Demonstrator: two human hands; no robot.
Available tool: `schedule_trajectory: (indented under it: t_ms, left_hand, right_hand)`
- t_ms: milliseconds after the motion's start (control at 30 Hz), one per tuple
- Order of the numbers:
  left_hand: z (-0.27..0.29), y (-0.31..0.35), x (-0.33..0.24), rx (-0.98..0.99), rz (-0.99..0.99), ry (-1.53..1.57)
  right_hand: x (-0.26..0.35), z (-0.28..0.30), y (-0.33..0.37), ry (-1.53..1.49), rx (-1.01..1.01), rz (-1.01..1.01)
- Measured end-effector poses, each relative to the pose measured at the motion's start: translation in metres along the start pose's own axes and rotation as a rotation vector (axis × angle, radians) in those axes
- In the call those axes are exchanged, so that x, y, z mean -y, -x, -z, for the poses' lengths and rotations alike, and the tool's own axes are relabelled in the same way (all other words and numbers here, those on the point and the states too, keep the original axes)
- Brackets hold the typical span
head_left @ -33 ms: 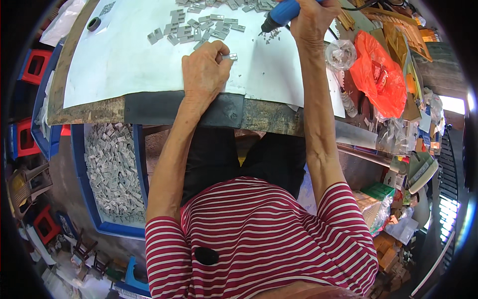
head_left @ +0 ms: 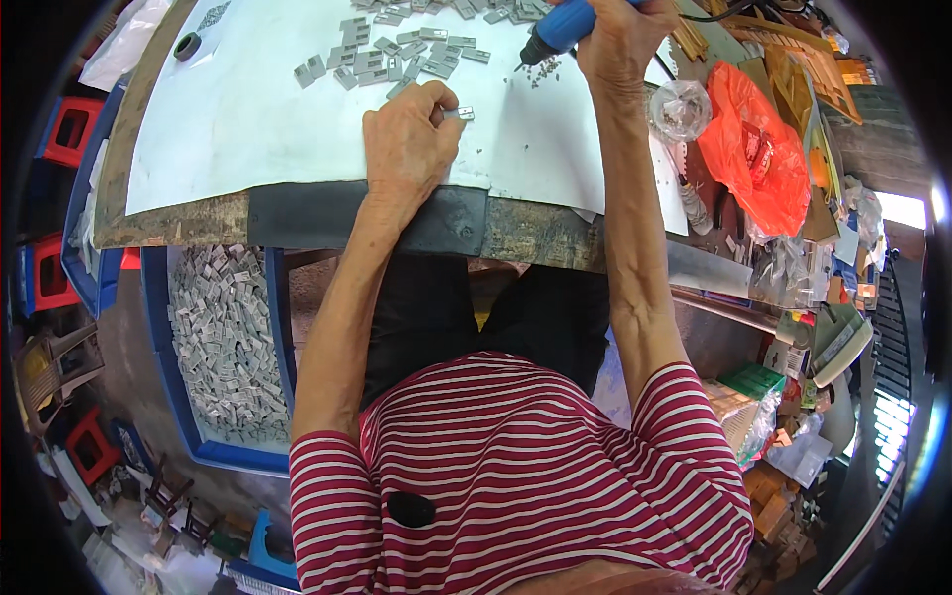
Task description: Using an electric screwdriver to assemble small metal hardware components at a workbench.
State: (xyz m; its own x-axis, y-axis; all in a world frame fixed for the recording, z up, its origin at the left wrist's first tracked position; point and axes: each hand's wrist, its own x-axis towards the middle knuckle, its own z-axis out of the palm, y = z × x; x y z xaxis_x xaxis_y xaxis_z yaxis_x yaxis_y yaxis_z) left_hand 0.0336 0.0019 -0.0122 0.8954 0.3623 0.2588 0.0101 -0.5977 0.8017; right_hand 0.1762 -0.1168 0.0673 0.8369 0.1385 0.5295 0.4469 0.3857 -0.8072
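The view's top edge cuts off the blue screwdriver (head_left: 560, 28)

ring (head_left: 186, 47) left, bag (head_left: 749, 149) right, loose pieces (head_left: 373, 77) between

Pinching small grey piece (head_left: 460, 113) in left hand (head_left: 412, 139), down at white sheet (head_left: 268, 139). Gripping blue handheld power tool (head_left: 563, 27) in right hand (head_left: 625, 50), with dark tip pointing down-left, just beside scatter of tiny dark bits (head_left: 543, 69). Facing loose grey pieces (head_left: 395, 67), strewn past left hand. To right of right forearm: clear round container (head_left: 679, 109), then red plastic bag (head_left: 744, 149). At upper left of sheet: black ring (head_left: 186, 47). Below table edge (head_left: 188, 223), left of left forearm: blue bin (head_left: 238, 456), heaped with more grey pieces. Wearing red-and-white striped shirt (head_left: 496, 446).
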Motion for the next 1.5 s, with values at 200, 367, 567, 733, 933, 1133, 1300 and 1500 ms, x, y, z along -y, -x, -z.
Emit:
schedule_trajectory:
  t_ms: [200,367,567,733,933,1133,1300,1500]
  left_hand:
    - [0.002,-0.001,0.001,0.027,0.039,0.022]
    - [0.0,0.0,0.003,-0.043,-0.033,0.05]
    - [0.001,-0.001,0.0,-0.014,-0.038,0.035]
    - [0.001,0.0,-0.003,-0.003,-0.099,0.046]
    - [0.003,0.003,-0.008,-0.052,-0.244,0.031]
    - [0.003,0.003,-0.01,-0.083,-0.267,0.056]
    - [0.001,0.003,-0.008,-0.095,-0.235,0.093]
    - [0.003,0.005,-0.008,-0.067,-0.233,0.08]
  right_hand:
    - [0.002,-0.014,0.008,0.101,-0.017,0.054]
    - [0.001,-0.01,0.008,0.174,-0.033,0.013]
    - [0.012,-0.006,0.014,-0.259,-0.002,-0.034]
    - [0.036,-0.009,0.025,-0.066,-0.072,0.052]
    - [0.05,-0.022,0.04,-0.231,-0.071,0.086]
    - [0.048,-0.028,0.043,-0.224,-0.042,0.108]
    - [0.054,-0.029,0.048,-0.245,-0.062,0.059]
    - [0.053,-0.024,0.05,-0.269,-0.056,0.039]
